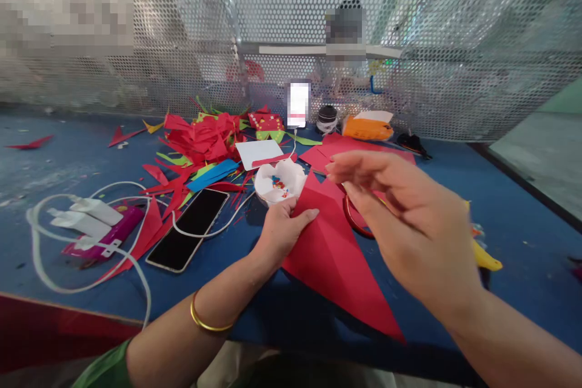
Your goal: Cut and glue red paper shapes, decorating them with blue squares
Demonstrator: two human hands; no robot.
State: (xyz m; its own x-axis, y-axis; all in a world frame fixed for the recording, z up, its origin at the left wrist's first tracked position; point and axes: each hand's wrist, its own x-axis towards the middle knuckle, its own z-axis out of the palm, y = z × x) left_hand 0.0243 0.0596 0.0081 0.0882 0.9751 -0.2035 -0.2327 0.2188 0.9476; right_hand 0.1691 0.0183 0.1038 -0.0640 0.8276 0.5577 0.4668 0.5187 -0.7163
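Note:
A folded sheet of red paper slants over the near edge of the blue table. My left hand grips its upper left side, with the thumb lying on top. Raised above the right part of the paper is my right hand, fingers loosely curved and thumb a little apart, with nothing visible in it. Behind that hand a red ring-shaped handle shows in part; the rest is hidden. Just beyond my left hand sits a white scalloped bowl with small coloured bits inside.
Red and green paper scraps are heaped at the back left. A dark phone, white cables and a purple power strip with chargers lie left. Toward the back are a lit phone, thread spool and orange packet. A perforated metal screen stands behind.

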